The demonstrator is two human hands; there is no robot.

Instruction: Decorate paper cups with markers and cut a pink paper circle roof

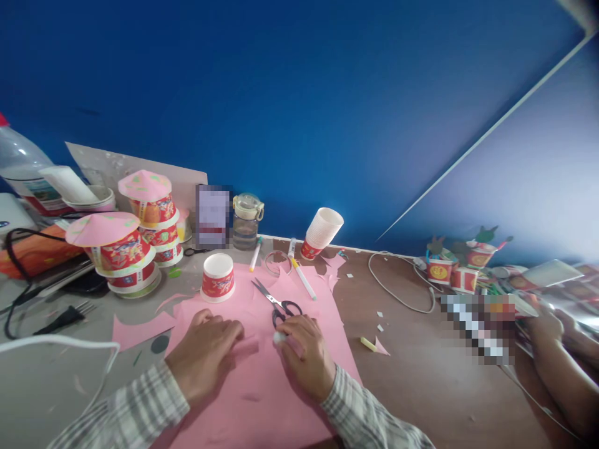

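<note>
My left hand (206, 349) rests on a large pink paper sheet (253, 405), its fingers closed on a small pink paper strip (247, 350). To its right, the fingers of my right hand (306, 357) curl around a short stick with a white end (279, 337); the rest of it is hidden in the palm. Black-handled scissors (277, 303) lie just beyond my right hand, blades spread and pointing away to the left. A red and white paper cup (218, 279) stands upside down beyond my left hand.
Stacked cups with pink cone tops (105, 231) stand at left, near a water bottle (247, 221). Markers (304, 279) and a leaning stack of paper cups (322, 232) are at the back. A white cable (397, 298) and another person's hands (547, 321) are at right.
</note>
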